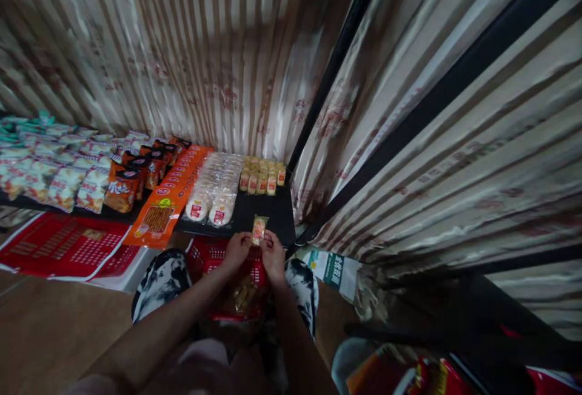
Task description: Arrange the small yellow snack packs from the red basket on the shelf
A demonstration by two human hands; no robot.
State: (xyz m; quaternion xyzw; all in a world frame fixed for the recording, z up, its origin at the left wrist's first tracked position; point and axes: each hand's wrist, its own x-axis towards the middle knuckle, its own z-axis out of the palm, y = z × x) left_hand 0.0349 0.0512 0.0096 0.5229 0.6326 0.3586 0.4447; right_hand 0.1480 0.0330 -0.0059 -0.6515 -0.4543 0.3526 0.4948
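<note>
With the left hand (238, 250), pinches the lower left edge of a small wrapped snack (259, 229), nearly closed on it; holds it near the front edge of the black shelf (270, 205). With the right hand (273, 254), pinches the lower right edge just as narrowly.

The dim scene is slightly blurred, stretched toward the edges, with a broad shadow across the curtain (182, 37).

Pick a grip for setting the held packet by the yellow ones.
Right grip, probably: it lines up better with the yellow packets, while the left grip sits nearer the white round packs. Both pinch the packet.
</note>
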